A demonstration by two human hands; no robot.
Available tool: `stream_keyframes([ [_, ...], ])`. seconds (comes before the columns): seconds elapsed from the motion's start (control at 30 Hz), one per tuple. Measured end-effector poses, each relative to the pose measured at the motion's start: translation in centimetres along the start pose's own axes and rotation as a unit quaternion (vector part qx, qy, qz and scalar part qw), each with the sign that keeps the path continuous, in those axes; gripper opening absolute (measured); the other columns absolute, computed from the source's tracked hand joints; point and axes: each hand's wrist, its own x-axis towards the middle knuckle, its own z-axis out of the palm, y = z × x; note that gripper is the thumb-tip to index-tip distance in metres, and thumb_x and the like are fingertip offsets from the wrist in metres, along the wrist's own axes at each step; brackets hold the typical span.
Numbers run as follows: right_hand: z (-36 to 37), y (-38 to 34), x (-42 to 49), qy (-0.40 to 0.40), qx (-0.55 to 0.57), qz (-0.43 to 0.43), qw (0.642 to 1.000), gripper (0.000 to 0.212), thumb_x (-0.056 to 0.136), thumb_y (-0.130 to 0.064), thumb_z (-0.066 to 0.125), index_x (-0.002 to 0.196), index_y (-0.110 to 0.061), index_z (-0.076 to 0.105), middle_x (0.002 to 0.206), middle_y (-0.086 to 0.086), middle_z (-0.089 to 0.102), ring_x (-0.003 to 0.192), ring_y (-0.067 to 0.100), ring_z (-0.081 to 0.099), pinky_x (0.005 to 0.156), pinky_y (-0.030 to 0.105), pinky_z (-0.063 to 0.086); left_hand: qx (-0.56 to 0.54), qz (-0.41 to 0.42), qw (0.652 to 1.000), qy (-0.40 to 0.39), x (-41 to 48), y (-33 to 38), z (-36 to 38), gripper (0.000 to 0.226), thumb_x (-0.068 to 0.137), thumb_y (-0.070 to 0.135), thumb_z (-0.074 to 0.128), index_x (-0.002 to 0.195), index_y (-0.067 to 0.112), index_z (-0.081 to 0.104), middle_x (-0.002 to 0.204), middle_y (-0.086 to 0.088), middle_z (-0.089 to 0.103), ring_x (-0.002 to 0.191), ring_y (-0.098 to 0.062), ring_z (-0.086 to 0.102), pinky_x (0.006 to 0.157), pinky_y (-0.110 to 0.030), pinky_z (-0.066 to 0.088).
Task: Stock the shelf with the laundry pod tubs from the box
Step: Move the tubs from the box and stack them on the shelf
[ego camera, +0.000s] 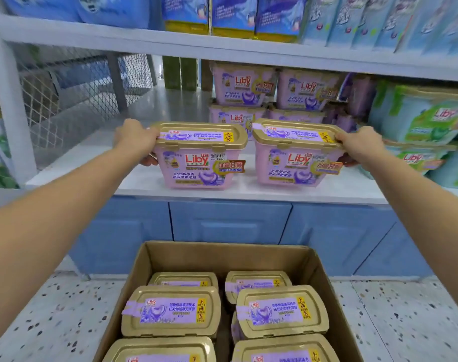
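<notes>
Two pink laundry pod tubs with gold lids stand side by side at the front of the white shelf (133, 178). My left hand (133, 138) grips the left end of the left tub (200, 158). My right hand (361, 143) grips the right end of the right tub (295, 155). Both tubs sit upright, bases on or just at the shelf surface. Below me an open cardboard box (222, 257) on the floor holds several more gold-lidded tubs (171, 310). Behind the held tubs, matching pink tubs (242, 84) are stacked two high.
Green and blue tubs (429, 118) fill the shelf's right side, close to my right hand. The shelf's left part is bare, backed by wire mesh (73, 87). An upper shelf (222, 48) carries blue packs. Blue cabinet doors (230, 223) lie under the shelf.
</notes>
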Motion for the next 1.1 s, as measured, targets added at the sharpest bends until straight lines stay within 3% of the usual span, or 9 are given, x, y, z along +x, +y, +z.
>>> stream_keyframes([
  [0.1, 0.8, 0.0, 0.6, -0.024, -0.015, 0.011, 1.000, 0.041, 0.083, -0.038, 0.057, 0.090, 0.002, 0.058, 0.097, 0.028, 0.067, 0.066, 0.037, 0.068, 0.059, 0.045, 0.058, 0.016, -0.011, 1.000, -0.006, 0.7, 0.1, 1.2, 0.034, 0.083, 0.027, 0.050, 0.088, -0.006, 0.059, 0.079, -0.029, 0.070, 0.066, -0.038, 0.071, 0.058, -0.039, 0.056],
  [0.2, 1.7, 0.5, 0.9, -0.040, -0.007, 0.032, 0.999, 0.055, 0.080, -0.045, 0.058, 0.095, 0.007, 0.063, 0.088, 0.026, 0.068, 0.065, 0.036, 0.068, 0.057, 0.040, 0.057, 0.031, -0.018, 0.999, -0.003, 1.2, 0.2, 1.8, 0.038, 0.083, 0.028, 0.051, 0.094, -0.007, 0.061, 0.076, -0.025, 0.071, 0.066, -0.036, 0.072, 0.060, -0.039, 0.058],
  [0.33, 2.7, 1.1, 1.3, -0.022, 0.012, 0.053, 0.998, 0.055, 0.080, -0.049, 0.056, 0.098, 0.002, 0.059, 0.096, 0.025, 0.067, 0.077, 0.038, 0.069, 0.064, 0.044, 0.059, 0.024, -0.022, 0.999, -0.003, 1.8, 0.1, 2.3, 0.045, 0.087, 0.037, 0.048, 0.093, -0.005, 0.063, 0.075, -0.020, 0.070, 0.066, -0.031, 0.071, 0.056, -0.034, 0.055],
  [0.4, 2.3, 1.3, 1.1, -0.047, 0.089, 0.071, 0.992, 0.064, 0.081, -0.062, 0.049, 0.099, -0.001, 0.056, 0.090, 0.021, 0.066, 0.074, 0.034, 0.066, 0.060, 0.039, 0.056, -0.034, -0.023, 0.999, -0.011, 1.5, -0.4, 2.2, 0.053, 0.089, 0.051, 0.040, 0.087, 0.004, 0.065, 0.073, -0.017, 0.069, 0.066, -0.031, 0.070, 0.057, -0.034, 0.055],
  [0.5, 1.3, 3.3, -0.3, -0.156, 0.206, 0.085, 0.962, 0.101, 0.043, -0.097, 0.035, 0.094, -0.013, 0.059, 0.085, 0.010, 0.065, 0.076, 0.023, 0.061, 0.067, 0.033, 0.051, -0.165, -0.042, 0.985, 0.000, 0.1, -3.1, 2.1, 0.066, 0.087, 0.065, 0.032, 0.089, 0.006, 0.061, 0.086, -0.020, 0.068, 0.071, -0.033, 0.067, 0.067, -0.038, 0.056],
  [0.57, 1.9, 5.7, -1.2, -0.183, 0.214, 0.041, 0.959, 0.111, 0.024, -0.099, 0.040, 0.102, -0.021, 0.057, 0.098, 0.004, 0.067, 0.088, 0.016, 0.061, 0.081, 0.036, 0.046, -0.150, -0.018, 0.988, -0.005, -1.5, -5.8, 3.0, 0.070, 0.080, 0.070, 0.039, 0.103, 0.007, 0.058, 0.101, -0.016, 0.068, 0.090, -0.034, 0.065, 0.084, -0.042, 0.052],
  [0.67, 3.9, 7.6, -2.8, -0.203, 0.207, -0.028, 0.957, 0.090, 0.049, -0.078, 0.062, 0.115, -0.018, 0.051, 0.113, 0.000, 0.063, 0.095, 0.000, 0.057, 0.079, 0.019, 0.042, -0.008, 0.040, 0.998, -0.045, -3.6, -7.3, 5.0, 0.082, 0.065, 0.066, 0.062, 0.126, 0.012, 0.051, 0.113, -0.002, 0.063, 0.112, -0.027, 0.058, 0.093, -0.039, 0.045],
  [0.83, 7.3, 7.2, -2.3, -0.151, 0.192, -0.064, 0.968, 0.049, 0.071, -0.017, 0.078, 0.112, -0.008, 0.053, 0.090, -0.006, 0.064, 0.074, -0.006, 0.058, 0.065, 0.010, 0.044, 0.137, 0.088, 0.986, 0.035, -2.5, -6.5, 8.0, 0.064, 0.066, 0.054, 0.074, 0.107, 0.009, 0.055, 0.101, -0.009, 0.070, 0.096, -0.032, 0.063, 0.084, -0.039, 0.048],
  [1.1, 8.6, 6.2, -1.2, -0.146, 0.195, -0.067, 0.968, 0.037, 0.073, -0.016, 0.076, 0.104, -0.013, 0.056, 0.082, -0.011, 0.062, 0.073, 0.005, 0.057, 0.058, 0.015, 0.043, 0.162, 0.115, 0.977, 0.074, -0.8, -7.0, 8.8, 0.058, 0.069, 0.057, 0.070, 0.096, 0.007, 0.055, 0.090, -0.008, 0.070, 0.086, -0.030, 0.064, 0.079, -0.037, 0.046],
])
